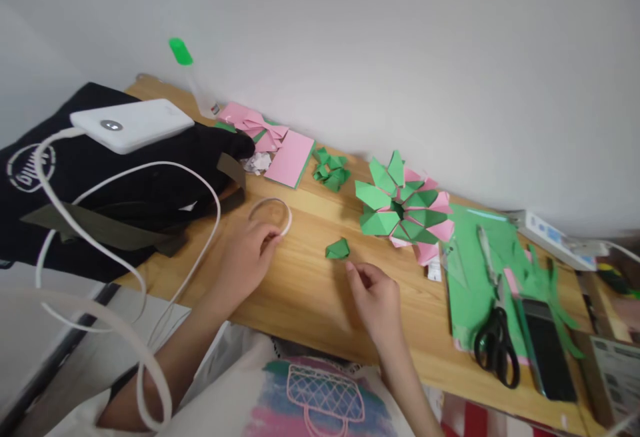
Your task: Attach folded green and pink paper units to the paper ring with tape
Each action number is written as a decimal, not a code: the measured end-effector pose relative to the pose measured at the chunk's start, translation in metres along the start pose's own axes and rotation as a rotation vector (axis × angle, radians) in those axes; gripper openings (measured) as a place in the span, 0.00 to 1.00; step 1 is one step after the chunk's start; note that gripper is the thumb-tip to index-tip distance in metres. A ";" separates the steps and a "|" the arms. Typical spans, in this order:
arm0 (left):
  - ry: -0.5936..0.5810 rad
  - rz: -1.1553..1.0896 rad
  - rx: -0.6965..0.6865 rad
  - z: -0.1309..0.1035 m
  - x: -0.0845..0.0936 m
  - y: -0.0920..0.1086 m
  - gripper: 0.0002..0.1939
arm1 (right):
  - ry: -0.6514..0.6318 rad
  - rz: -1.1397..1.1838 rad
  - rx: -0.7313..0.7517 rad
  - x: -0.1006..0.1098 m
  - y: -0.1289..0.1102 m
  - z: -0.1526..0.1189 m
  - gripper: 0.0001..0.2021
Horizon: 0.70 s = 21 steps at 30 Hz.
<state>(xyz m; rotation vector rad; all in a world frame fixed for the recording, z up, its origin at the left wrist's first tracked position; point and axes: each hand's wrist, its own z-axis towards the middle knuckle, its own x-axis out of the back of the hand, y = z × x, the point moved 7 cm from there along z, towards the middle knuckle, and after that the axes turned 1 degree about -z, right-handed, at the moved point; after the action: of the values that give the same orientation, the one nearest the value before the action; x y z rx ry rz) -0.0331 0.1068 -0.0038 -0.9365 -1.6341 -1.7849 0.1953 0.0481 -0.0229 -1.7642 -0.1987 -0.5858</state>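
Note:
A white cable (273, 199) makes a small loop above the wood tabletop, and my left hand (250, 253) pinches it between thumb and fingers. To the right of that hand lies a small folded green paper piece (338, 249). Just below this piece, my right hand (377, 297) is closed, thumb and forefinger together, with nothing visible in it and a slight gap to the paper. Further back stands a large green and pink origami ring (404, 207) of many pointed folded units. A smaller green folded ring (331, 169) sits left of it.
On the left, a white power bank (133, 125) rests on a black bag (75, 110). A green-capped bottle (193, 77) and pink paper (291, 159) stand near the wall. Black-handled scissors (497, 347), green sheets (463, 290), a phone (547, 350) and a power strip (555, 240) lie right.

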 end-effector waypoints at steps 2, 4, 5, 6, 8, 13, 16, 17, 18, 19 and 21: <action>-0.048 -0.267 -0.046 -0.008 0.003 0.015 0.06 | 0.018 0.019 0.094 0.008 -0.019 -0.009 0.11; -0.105 -0.453 -0.111 -0.019 0.006 0.033 0.04 | -0.013 0.063 0.259 0.010 -0.046 -0.019 0.11; -0.129 -0.499 -0.151 -0.024 0.008 0.043 0.04 | -0.035 0.069 0.339 0.010 -0.059 -0.024 0.14; -0.139 -0.521 -0.194 -0.028 0.010 0.051 0.04 | -0.047 0.062 0.401 0.010 -0.070 -0.028 0.16; -0.123 -0.514 -0.279 -0.034 0.015 0.066 0.04 | -0.042 0.027 0.454 0.011 -0.084 -0.032 0.15; -0.033 -0.381 -0.425 -0.045 0.021 0.080 0.05 | -0.028 -0.024 0.487 0.014 -0.091 -0.036 0.09; -0.001 -0.311 -0.461 -0.049 0.022 0.081 0.05 | -0.045 -0.030 0.512 0.015 -0.092 -0.040 0.05; 0.006 -0.298 -0.469 -0.050 0.022 0.082 0.06 | -0.043 -0.023 0.508 0.016 -0.092 -0.041 0.06; 0.010 -0.291 -0.478 -0.051 0.022 0.082 0.06 | -0.040 -0.015 0.501 0.017 -0.092 -0.041 0.09; 0.009 -0.287 -0.488 -0.053 0.022 0.083 0.06 | -0.040 -0.010 0.495 0.017 -0.092 -0.042 0.12; 0.001 -0.283 -0.505 -0.055 0.022 0.084 0.07 | -0.050 -0.001 0.493 0.018 -0.093 -0.043 0.15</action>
<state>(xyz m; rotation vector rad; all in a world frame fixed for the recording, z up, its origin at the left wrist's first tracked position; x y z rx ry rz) 0.0113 0.0442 0.0642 -0.9427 -1.3893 -2.4627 0.1592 0.0307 0.0726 -1.3007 -0.3473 -0.4463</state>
